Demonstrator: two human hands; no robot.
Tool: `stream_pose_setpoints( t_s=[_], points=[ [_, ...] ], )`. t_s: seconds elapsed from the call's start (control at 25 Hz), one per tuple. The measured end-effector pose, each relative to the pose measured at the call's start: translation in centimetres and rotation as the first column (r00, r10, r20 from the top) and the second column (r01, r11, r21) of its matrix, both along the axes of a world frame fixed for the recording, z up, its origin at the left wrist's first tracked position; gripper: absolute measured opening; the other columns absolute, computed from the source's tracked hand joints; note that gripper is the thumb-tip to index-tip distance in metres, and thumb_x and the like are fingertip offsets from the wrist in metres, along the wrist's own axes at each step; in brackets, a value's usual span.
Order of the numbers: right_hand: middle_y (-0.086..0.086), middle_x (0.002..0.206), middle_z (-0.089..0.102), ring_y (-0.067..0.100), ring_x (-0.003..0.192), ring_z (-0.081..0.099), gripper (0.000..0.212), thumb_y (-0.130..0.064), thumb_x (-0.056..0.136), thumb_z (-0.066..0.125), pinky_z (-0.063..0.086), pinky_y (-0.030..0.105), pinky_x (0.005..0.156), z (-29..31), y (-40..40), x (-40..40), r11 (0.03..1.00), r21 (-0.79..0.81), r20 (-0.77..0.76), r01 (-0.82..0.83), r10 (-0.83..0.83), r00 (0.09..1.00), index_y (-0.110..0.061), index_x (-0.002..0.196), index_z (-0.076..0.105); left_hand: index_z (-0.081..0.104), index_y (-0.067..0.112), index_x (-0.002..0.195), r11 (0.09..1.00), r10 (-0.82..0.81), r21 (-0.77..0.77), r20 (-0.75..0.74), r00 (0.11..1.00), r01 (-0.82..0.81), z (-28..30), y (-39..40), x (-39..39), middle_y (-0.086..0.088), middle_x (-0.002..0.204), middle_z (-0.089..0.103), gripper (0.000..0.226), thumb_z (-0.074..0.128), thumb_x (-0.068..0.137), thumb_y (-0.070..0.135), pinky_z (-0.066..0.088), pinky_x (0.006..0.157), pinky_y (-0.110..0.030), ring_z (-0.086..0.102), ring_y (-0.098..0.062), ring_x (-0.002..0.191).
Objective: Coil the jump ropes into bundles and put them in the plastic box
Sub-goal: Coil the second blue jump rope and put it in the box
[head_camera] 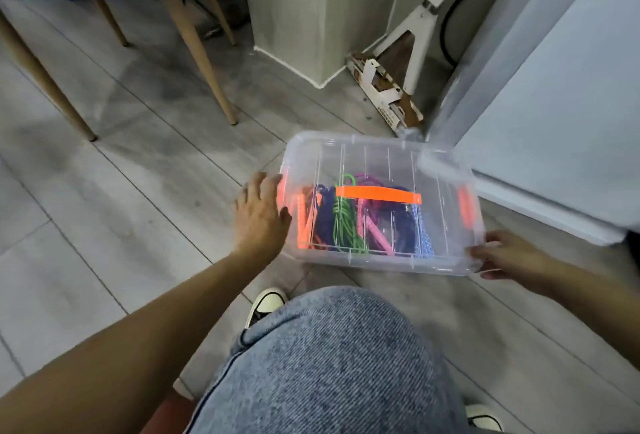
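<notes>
A clear plastic box (311, 146) sits on the grey floor with its transparent lid on top and an orange handle (379, 193) in the lid's middle. Through the lid I see several coiled jump ropes (341, 222) in orange, dark blue, green, purple and light blue. My left hand (261, 213) lies flat against the box's left side by the orange latch, fingers straight. My right hand (502, 255) pinches the lid's near right corner.
Wooden chair legs (204, 52) stand at the back left. A grey cabinet corner (311, 17) and a white folding frame (412, 35) are behind the box. A white panel (554, 121) rises at the right. My denim knee (329, 364) and shoes are below.
</notes>
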State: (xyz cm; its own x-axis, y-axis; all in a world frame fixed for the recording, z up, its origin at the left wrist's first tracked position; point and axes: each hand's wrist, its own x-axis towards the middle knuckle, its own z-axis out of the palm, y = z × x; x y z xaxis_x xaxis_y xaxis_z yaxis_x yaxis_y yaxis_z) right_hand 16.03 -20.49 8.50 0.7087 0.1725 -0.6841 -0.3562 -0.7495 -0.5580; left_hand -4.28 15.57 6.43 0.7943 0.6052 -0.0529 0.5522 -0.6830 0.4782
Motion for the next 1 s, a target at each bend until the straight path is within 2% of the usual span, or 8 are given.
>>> stream_pose_setpoints(
  t_s=[0.08,0.16,0.2,0.36,0.56,0.72,0.84,1.0],
  points=[
    [0.011,0.087,0.067,0.024,0.071,0.063,0.009,-0.011,0.094,0.066,0.053,0.032,0.067,-1.0,-2.0,-0.6,0.983,0.126,-0.010,0.133,-0.133,0.991,-0.008,0.102,0.064,0.037,0.009,0.148,0.875,0.322,-0.349,-0.101,0.941,-0.337,-0.1,0.2,1.2,-0.013,0.141,0.048,0.063,0.063,0.095,0.028,0.041,0.101,-0.038,0.052,-0.031,0.123],
    [0.005,0.079,0.062,0.015,0.061,0.060,0.006,-0.016,0.097,0.062,0.050,0.026,0.060,-2.4,-3.0,-1.3,0.916,0.275,-0.054,0.293,-0.290,0.956,-0.012,0.101,0.066,0.053,-0.002,0.136,0.632,0.439,-0.667,-0.109,0.892,-0.393,-0.7,0.3,2.4,-0.011,0.103,0.064,0.044,0.060,0.097,0.018,0.049,0.078,-0.031,0.064,-0.020,0.081],
    [0.003,0.076,0.062,0.012,0.058,0.059,0.005,-0.016,0.098,0.062,0.049,0.023,0.056,-3.2,-3.2,-1.8,0.874,0.333,-0.063,0.354,-0.354,0.933,-0.014,0.098,0.066,0.059,-0.004,0.129,0.594,0.472,-0.707,-0.081,0.878,-0.385,-1.1,0.5,2.7,-0.009,0.088,0.064,0.035,0.059,0.097,0.013,0.051,0.069,-0.029,0.060,-0.015,0.066],
    [-0.001,0.071,0.063,0.008,0.057,0.056,0.005,-0.016,0.097,0.063,0.047,0.020,0.054,-5.3,-7.0,-4.6,0.776,0.416,-0.038,0.474,-0.506,0.862,-0.014,0.097,0.067,0.061,-0.007,0.124,0.611,0.366,-0.751,-0.011,0.930,-0.250,-1.4,-0.8,5.0,-0.018,0.101,0.065,0.030,0.059,0.097,0.005,0.055,0.055,-0.017,0.059,-0.021,0.072],
    [-0.001,0.071,0.065,0.009,0.057,0.056,0.006,-0.012,0.097,0.063,0.047,0.024,0.058,-5.1,-14.3,-7.8,0.620,0.445,-0.019,0.646,-0.715,0.699,-0.015,0.099,0.068,0.063,-0.006,0.122,0.676,0.146,-0.730,0.000,0.989,-0.100,-2.7,-6.6,11.3,-0.019,0.101,0.065,0.030,0.061,0.097,0.010,0.054,0.053,-0.013,0.060,-0.017,0.070],
    [0.005,0.073,0.063,0.018,0.062,0.058,0.004,-0.010,0.092,0.068,0.046,0.029,0.063,-4.9,-20.0,-9.5,0.411,0.467,-0.067,0.783,-0.866,0.495,-0.012,0.094,0.068,0.066,-0.002,0.118,0.641,0.040,-0.767,0.004,0.999,-0.023,-2.9,-13.1,14.9,-0.017,0.100,0.065,0.026,0.063,0.096,0.011,0.058,0.064,-0.022,0.059,-0.019,0.070],
    [0.004,0.067,0.059,0.020,0.063,0.055,0.011,-0.009,0.090,0.067,0.048,0.031,0.066,-5.0,-22.1,-10.2,0.349,0.454,-0.062,0.820,-0.906,0.419,-0.012,0.080,0.064,0.066,-0.004,0.119,0.660,0.036,-0.751,0.020,0.999,-0.009,-3.1,-16.1,15.8,-0.017,0.100,0.066,0.030,0.065,0.094,0.012,0.055,0.084,-0.040,0.060,-0.026,0.079],
    [0.004,0.076,0.065,0.025,0.074,0.060,0.016,-0.028,0.086,0.071,0.052,0.032,0.067,-6.3,-23.4,-10.3,0.254,0.435,-0.069,0.864,-0.947,0.313,-0.012,0.086,0.069,0.049,0.002,0.135,0.578,0.111,-0.814,0.004,0.994,-0.062,-3.1,-17.9,16.2,-0.016,0.120,0.061,0.050,0.070,0.092,0.015,0.055,0.072,-0.037,0.063,-0.028,0.090]
  ],
)
